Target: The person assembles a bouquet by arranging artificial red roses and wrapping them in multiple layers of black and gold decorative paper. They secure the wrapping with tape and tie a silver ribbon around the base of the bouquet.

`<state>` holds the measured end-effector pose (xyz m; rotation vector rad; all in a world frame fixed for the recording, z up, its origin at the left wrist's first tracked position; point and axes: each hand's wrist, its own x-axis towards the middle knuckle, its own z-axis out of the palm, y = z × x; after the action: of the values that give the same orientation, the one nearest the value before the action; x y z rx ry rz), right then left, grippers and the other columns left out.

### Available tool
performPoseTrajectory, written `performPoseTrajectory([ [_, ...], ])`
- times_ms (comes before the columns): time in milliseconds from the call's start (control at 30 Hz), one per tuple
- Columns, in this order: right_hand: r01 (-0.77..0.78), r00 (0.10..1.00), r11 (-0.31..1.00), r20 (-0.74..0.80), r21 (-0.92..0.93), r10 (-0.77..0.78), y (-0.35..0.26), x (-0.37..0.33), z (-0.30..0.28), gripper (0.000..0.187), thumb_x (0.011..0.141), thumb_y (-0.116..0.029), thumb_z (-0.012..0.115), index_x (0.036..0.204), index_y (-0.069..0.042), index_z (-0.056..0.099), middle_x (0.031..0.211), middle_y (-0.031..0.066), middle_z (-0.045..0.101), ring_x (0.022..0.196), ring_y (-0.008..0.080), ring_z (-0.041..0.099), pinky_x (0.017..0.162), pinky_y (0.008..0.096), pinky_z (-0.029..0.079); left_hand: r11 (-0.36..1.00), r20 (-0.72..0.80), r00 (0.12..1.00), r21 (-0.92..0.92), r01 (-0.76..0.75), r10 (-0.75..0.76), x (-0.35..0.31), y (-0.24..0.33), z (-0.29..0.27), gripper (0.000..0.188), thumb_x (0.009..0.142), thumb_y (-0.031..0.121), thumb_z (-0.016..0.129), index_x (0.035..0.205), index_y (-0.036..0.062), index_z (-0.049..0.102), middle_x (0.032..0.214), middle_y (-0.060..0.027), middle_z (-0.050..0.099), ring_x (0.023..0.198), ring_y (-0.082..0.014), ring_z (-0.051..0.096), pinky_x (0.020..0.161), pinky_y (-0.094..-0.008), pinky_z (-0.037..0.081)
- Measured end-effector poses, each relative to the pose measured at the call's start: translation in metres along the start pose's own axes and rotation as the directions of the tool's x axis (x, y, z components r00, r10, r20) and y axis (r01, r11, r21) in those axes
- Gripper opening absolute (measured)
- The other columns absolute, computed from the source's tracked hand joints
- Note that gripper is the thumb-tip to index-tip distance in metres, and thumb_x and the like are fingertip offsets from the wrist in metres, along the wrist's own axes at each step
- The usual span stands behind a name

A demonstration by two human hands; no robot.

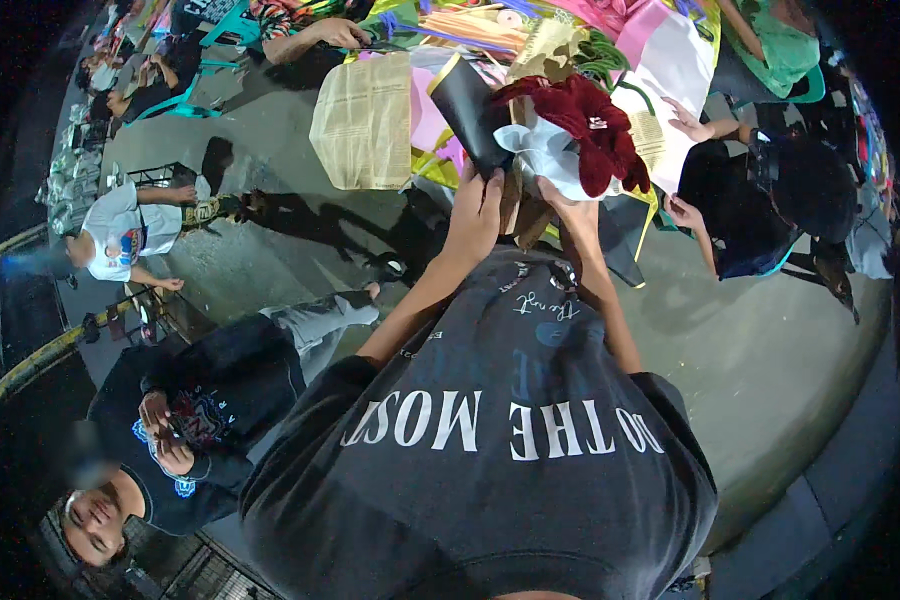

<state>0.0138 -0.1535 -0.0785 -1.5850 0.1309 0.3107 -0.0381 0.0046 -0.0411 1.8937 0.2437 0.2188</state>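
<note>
In front of my chest is a bouquet with a fuzzy dark red flower (595, 130) and white wrapping paper (548, 155) around its base. My left hand (478, 208) is closed on the lower end of a curled sheet of black wrapping paper (470, 112) at the bouquet's left side. Closed at the base of the white paper, my right hand (572, 212) holds the bouquet from the right. Brown newsprint-patterned paper (515, 205) shows between the two hands. The undersides of my fingers are hidden.
Newsprint-patterned sheets (365, 120), pink paper (642, 38) and bundles of fuzzy stems (480, 30) cover the table ahead. A person in black (730, 205) reaches in at the right. Another person (220, 400) stands close at my left, with a person in white (130, 235) beyond.
</note>
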Motion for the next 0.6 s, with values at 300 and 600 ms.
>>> performPoseTrajectory([
  [300,0.346,0.937,0.871,0.080,-0.349,-0.340,0.123,0.067,0.005,0.064,0.074,-0.023,0.083,0.126,0.002,0.055,0.128,0.0148,0.059,0.117,0.0259,0.057,0.099,0.0403,0.045,0.991,0.046,0.999,0.135,-0.004,-0.003,0.019,-0.039,-0.015,0.030,0.088,0.015,0.058,0.109,-0.0056,0.060,0.115,-0.0278,0.055,0.105,-0.0424,0.055,0.090,-0.0464,0.046],
  [600,-0.078,0.970,0.966,0.243,0.245,0.016,0.106,0.089,0.040,0.067,0.085,-0.028,0.072,0.139,0.000,0.045,0.124,0.0103,0.059,0.115,0.0222,0.055,0.102,0.0350,0.040,0.616,-0.019,0.857,-0.704,0.353,-0.514,0.055,-0.092,-0.051,0.025,0.095,0.021,0.064,0.107,-0.0012,0.065,0.092,-0.0036,0.068,0.083,-0.0118,0.062,0.076,-0.0299,0.050],
])
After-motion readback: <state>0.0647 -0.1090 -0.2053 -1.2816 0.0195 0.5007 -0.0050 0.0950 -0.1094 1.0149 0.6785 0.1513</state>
